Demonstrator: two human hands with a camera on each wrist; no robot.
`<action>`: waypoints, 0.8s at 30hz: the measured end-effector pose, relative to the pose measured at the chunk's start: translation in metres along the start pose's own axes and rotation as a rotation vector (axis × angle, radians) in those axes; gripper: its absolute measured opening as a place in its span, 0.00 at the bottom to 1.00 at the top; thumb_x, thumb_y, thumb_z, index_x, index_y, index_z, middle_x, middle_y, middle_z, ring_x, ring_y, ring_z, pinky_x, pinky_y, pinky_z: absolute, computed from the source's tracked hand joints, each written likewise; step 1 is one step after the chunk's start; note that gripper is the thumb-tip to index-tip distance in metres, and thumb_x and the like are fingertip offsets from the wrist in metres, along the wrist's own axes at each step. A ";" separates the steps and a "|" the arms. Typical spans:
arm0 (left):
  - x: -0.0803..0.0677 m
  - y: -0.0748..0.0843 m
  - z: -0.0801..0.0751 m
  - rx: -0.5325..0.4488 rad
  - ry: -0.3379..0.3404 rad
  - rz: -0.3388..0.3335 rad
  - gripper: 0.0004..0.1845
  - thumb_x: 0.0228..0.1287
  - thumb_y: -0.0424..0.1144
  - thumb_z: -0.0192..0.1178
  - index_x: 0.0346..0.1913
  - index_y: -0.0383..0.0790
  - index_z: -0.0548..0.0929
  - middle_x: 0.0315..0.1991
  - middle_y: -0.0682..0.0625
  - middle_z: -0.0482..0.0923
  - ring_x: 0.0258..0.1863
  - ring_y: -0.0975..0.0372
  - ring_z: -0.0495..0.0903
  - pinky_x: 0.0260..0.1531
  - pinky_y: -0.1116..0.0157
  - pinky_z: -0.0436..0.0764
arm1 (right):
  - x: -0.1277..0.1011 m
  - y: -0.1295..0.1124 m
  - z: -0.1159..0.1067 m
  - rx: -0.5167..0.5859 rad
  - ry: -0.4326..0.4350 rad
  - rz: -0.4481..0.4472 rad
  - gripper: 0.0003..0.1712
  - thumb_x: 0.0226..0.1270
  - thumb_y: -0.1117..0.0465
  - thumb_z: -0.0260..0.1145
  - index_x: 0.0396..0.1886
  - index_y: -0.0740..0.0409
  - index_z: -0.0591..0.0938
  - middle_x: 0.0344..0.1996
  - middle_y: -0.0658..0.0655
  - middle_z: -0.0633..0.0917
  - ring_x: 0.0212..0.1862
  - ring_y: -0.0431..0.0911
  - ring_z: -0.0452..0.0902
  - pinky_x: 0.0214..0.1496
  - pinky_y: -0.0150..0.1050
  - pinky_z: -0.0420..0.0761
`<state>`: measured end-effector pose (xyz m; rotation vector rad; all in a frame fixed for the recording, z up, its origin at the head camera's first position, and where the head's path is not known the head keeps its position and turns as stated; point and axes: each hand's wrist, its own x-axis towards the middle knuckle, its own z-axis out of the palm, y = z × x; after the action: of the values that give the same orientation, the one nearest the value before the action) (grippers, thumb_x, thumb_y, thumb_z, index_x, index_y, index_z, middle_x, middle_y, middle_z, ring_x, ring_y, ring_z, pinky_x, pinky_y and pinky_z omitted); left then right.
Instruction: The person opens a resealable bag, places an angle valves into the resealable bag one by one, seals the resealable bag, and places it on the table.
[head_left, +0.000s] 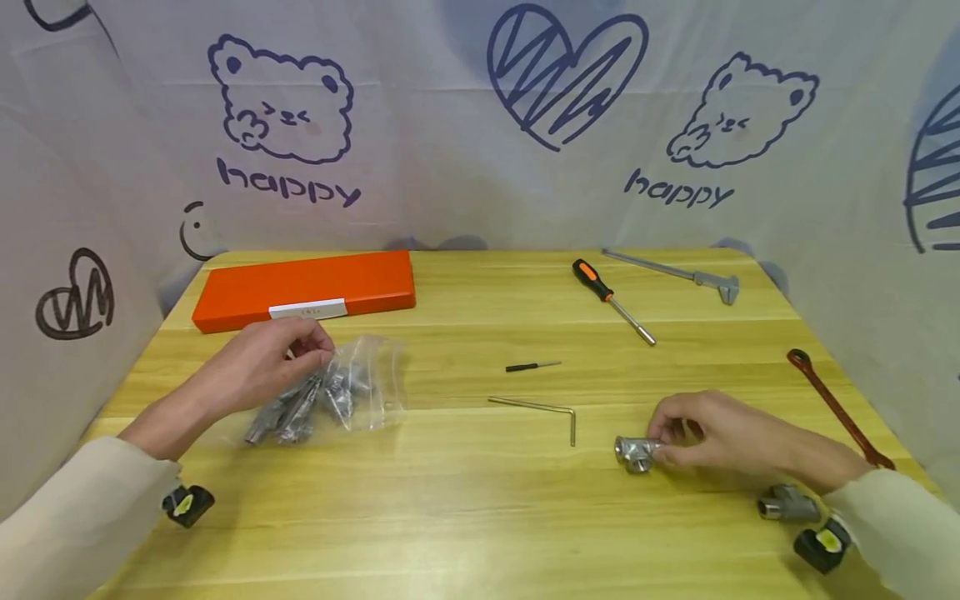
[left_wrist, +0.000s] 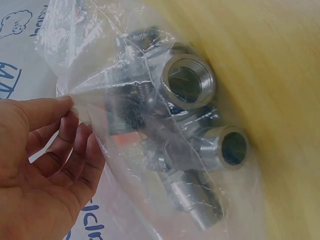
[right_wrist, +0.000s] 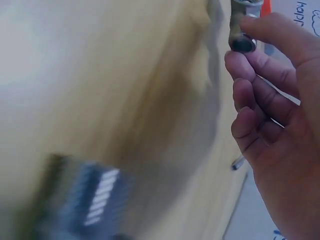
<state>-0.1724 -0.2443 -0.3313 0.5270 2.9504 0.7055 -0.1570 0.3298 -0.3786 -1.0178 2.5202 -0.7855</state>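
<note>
My left hand pinches the edge of a clear zip bag between thumb and fingers. Inside the bag lie several metal pipe fittings, some with open threaded ends facing the left wrist camera. On the right, my right hand holds a metal tee fitting by one end, close over the table. Thumb and fingertips grip that tee at the top of the right wrist view. Another metal fitting lies under my right forearm, partly covered by the wrist camera's side.
Behind the bag is an orange box. A hex key, a small black screwdriver, a larger screwdriver and a caliper lie across the middle and back right. A reddish wrench lies along the right edge.
</note>
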 end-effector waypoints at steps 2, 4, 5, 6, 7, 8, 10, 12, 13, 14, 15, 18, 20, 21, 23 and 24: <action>0.000 0.000 0.000 -0.003 0.000 -0.003 0.05 0.79 0.38 0.65 0.49 0.42 0.89 0.41 0.53 0.87 0.40 0.60 0.80 0.43 0.60 0.82 | 0.008 -0.002 -0.003 -0.014 0.019 -0.016 0.04 0.77 0.53 0.74 0.45 0.39 0.87 0.33 0.36 0.84 0.34 0.31 0.75 0.34 0.32 0.79; 0.000 0.000 0.000 -0.006 0.000 -0.007 0.05 0.79 0.38 0.65 0.49 0.43 0.89 0.41 0.53 0.87 0.40 0.60 0.80 0.44 0.59 0.82 | 0.017 -0.005 -0.006 -0.026 0.033 -0.031 0.03 0.77 0.55 0.74 0.45 0.42 0.87 0.33 0.36 0.83 0.33 0.31 0.75 0.32 0.32 0.79; 0.000 0.000 0.000 -0.007 0.001 -0.009 0.05 0.79 0.38 0.65 0.49 0.43 0.89 0.41 0.53 0.87 0.40 0.59 0.80 0.44 0.59 0.82 | 0.021 -0.007 -0.008 -0.030 0.036 -0.035 0.03 0.77 0.56 0.74 0.46 0.43 0.87 0.32 0.36 0.83 0.32 0.31 0.75 0.32 0.32 0.79; 0.000 0.000 0.000 -0.008 0.001 -0.010 0.05 0.79 0.38 0.65 0.49 0.43 0.89 0.41 0.53 0.87 0.41 0.59 0.80 0.44 0.59 0.82 | 0.027 -0.009 -0.010 -0.036 0.042 -0.040 0.03 0.77 0.56 0.74 0.46 0.45 0.87 0.32 0.36 0.84 0.32 0.31 0.75 0.31 0.32 0.78; 0.000 0.000 0.000 -0.009 0.000 -0.011 0.05 0.79 0.38 0.65 0.49 0.43 0.89 0.41 0.53 0.87 0.41 0.59 0.80 0.45 0.58 0.83 | 0.032 -0.012 -0.011 -0.044 0.047 -0.044 0.03 0.77 0.57 0.74 0.46 0.46 0.87 0.32 0.36 0.84 0.33 0.31 0.75 0.32 0.32 0.79; 0.000 0.000 0.000 -0.010 0.000 -0.012 0.05 0.79 0.38 0.65 0.50 0.43 0.89 0.41 0.53 0.87 0.41 0.59 0.80 0.45 0.58 0.83 | 0.038 -0.015 -0.012 -0.049 0.053 -0.040 0.03 0.77 0.58 0.74 0.46 0.47 0.87 0.32 0.37 0.84 0.33 0.31 0.75 0.32 0.32 0.79; 0.000 0.000 0.000 -0.011 0.001 -0.012 0.05 0.79 0.37 0.65 0.49 0.42 0.89 0.41 0.53 0.87 0.41 0.59 0.80 0.45 0.58 0.83 | 0.052 -0.021 -0.013 -0.063 0.064 -0.031 0.04 0.76 0.58 0.74 0.46 0.48 0.87 0.33 0.37 0.85 0.33 0.32 0.76 0.33 0.32 0.79; -0.001 -0.001 0.000 -0.011 0.000 -0.008 0.05 0.79 0.37 0.65 0.49 0.42 0.89 0.41 0.53 0.87 0.41 0.59 0.80 0.44 0.59 0.82 | 0.066 -0.027 -0.013 -0.078 0.077 -0.020 0.05 0.76 0.57 0.74 0.46 0.48 0.88 0.32 0.38 0.85 0.33 0.33 0.76 0.34 0.32 0.78; -0.001 -0.001 0.001 -0.011 0.001 -0.005 0.05 0.79 0.37 0.65 0.49 0.42 0.89 0.41 0.53 0.87 0.40 0.59 0.80 0.44 0.59 0.82 | 0.073 -0.030 -0.013 -0.080 0.081 -0.017 0.05 0.76 0.57 0.74 0.46 0.49 0.88 0.32 0.38 0.85 0.33 0.33 0.76 0.34 0.32 0.78; -0.001 -0.001 0.001 -0.011 0.001 -0.002 0.05 0.79 0.37 0.65 0.49 0.42 0.89 0.41 0.53 0.87 0.40 0.60 0.80 0.44 0.60 0.82 | 0.081 -0.033 -0.012 -0.084 0.086 -0.017 0.05 0.75 0.57 0.74 0.47 0.49 0.88 0.32 0.39 0.86 0.33 0.34 0.76 0.34 0.32 0.78; -0.001 -0.001 0.001 -0.012 0.002 0.001 0.05 0.79 0.36 0.65 0.49 0.42 0.89 0.41 0.53 0.86 0.40 0.60 0.80 0.44 0.60 0.82 | 0.089 -0.036 -0.011 -0.088 0.089 -0.019 0.06 0.75 0.57 0.74 0.47 0.50 0.88 0.32 0.39 0.86 0.32 0.35 0.76 0.34 0.32 0.78; -0.001 -0.001 0.002 -0.014 0.003 0.008 0.05 0.79 0.36 0.65 0.49 0.42 0.89 0.41 0.53 0.86 0.39 0.60 0.80 0.43 0.60 0.82 | 0.113 -0.046 -0.005 -0.096 0.098 -0.038 0.06 0.76 0.56 0.74 0.48 0.51 0.88 0.33 0.41 0.86 0.32 0.36 0.75 0.34 0.33 0.77; -0.002 -0.001 0.002 -0.014 0.006 0.009 0.05 0.79 0.36 0.65 0.49 0.42 0.89 0.40 0.53 0.86 0.39 0.60 0.80 0.43 0.60 0.82 | 0.130 -0.054 0.000 -0.094 0.104 -0.050 0.07 0.76 0.57 0.74 0.48 0.51 0.88 0.33 0.42 0.86 0.32 0.38 0.75 0.34 0.33 0.76; -0.002 -0.002 0.002 -0.014 0.007 0.008 0.05 0.79 0.36 0.65 0.49 0.42 0.89 0.40 0.53 0.86 0.39 0.60 0.80 0.44 0.60 0.82 | 0.139 -0.058 0.003 -0.095 0.106 -0.055 0.07 0.76 0.56 0.73 0.48 0.51 0.88 0.34 0.42 0.86 0.32 0.38 0.76 0.35 0.33 0.76; -0.002 -0.002 0.002 -0.014 0.009 0.008 0.05 0.79 0.36 0.65 0.49 0.43 0.89 0.40 0.53 0.86 0.39 0.60 0.80 0.44 0.59 0.82 | 0.155 -0.068 0.009 -0.082 0.112 -0.065 0.07 0.76 0.56 0.73 0.48 0.51 0.87 0.33 0.43 0.86 0.33 0.38 0.77 0.36 0.33 0.77; -0.002 -0.002 0.001 -0.014 0.010 0.008 0.05 0.79 0.36 0.65 0.49 0.43 0.89 0.40 0.53 0.86 0.39 0.60 0.80 0.44 0.59 0.82 | 0.163 -0.072 0.013 -0.072 0.114 -0.072 0.07 0.76 0.56 0.73 0.48 0.52 0.87 0.34 0.43 0.86 0.34 0.38 0.77 0.37 0.34 0.77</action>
<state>-0.1710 -0.2457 -0.3333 0.5354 2.9522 0.7305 -0.2261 0.1659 -0.3592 -1.1232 2.6386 -0.7994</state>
